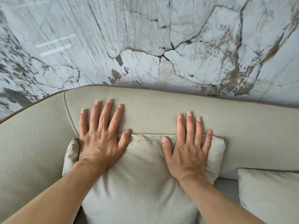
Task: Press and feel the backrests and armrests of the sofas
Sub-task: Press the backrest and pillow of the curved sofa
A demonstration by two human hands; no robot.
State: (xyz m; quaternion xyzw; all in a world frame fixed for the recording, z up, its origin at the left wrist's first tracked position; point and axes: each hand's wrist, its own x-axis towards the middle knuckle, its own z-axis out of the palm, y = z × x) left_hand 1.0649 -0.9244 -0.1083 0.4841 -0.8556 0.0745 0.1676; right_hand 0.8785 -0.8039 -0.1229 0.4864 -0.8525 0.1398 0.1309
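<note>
A furnished sitting area, either a living room or a furniture showroom, though which of the two cannot be told. A beige pebbled-leather sofa backrest [161, 109] with brown piping along its top edge stands just in front of a glossy marble-look wall [145, 38] veined in black and brown. A matching loose cushion [142, 175] leans against the backrest, with a paler cushion [268, 194] beside it.

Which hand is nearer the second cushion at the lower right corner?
Right. The right hand lies flat on the middle cushion's right side, closer to the corner cushion; the left hand presses the far left side.
</note>
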